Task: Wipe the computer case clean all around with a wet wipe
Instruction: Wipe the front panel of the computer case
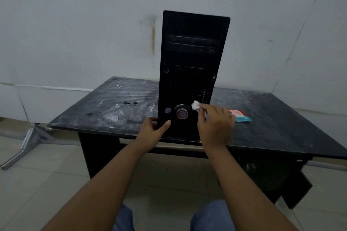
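A black computer case [189, 65] stands upright on a dusty black table [116, 107], its front panel facing me, with a round power button [181, 114] near the bottom. My left hand [153, 131] grips the case's lower left edge, thumb on the front panel. My right hand [216, 124] pinches a crumpled white wet wipe [195, 105] and holds it against the lower right of the front panel, just right of the button.
A red and blue wet-wipe pack [241, 116] lies on the table just right of the case, behind my right hand. A grey metal stand [24, 142] lies on the tiled floor at the left. A white wall rises close behind the table.
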A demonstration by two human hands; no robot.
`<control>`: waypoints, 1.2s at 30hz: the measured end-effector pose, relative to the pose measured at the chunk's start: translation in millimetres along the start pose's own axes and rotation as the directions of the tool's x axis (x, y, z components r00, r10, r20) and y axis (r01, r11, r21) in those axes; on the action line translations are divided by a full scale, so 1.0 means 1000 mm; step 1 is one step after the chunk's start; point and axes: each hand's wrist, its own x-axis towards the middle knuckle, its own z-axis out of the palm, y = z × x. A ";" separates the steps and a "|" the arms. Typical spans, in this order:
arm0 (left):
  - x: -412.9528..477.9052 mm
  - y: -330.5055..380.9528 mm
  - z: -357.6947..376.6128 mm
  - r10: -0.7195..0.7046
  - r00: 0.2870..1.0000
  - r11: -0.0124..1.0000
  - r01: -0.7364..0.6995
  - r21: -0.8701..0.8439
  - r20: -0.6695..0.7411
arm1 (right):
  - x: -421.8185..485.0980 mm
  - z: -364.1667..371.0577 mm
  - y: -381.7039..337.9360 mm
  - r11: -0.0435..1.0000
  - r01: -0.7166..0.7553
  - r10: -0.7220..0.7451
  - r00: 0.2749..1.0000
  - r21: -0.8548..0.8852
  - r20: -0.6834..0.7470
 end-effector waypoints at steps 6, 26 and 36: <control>0.000 0.003 0.003 -0.007 1.000 0.999 0.007 -0.036 -0.004 | 0.035 0.010 -0.025 0.929 0.369 -0.365 0.927 -0.039 0.084; 0.011 -0.014 0.001 0.006 1.000 1.000 -0.006 -0.008 -0.001 | 0.044 0.007 -0.037 0.858 0.513 -0.499 0.820 0.030 0.280; 0.008 -0.014 -0.002 0.022 0.999 1.000 -0.022 0.011 0.030 | -0.012 -0.007 0.005 0.998 0.023 -0.032 0.990 0.066 0.139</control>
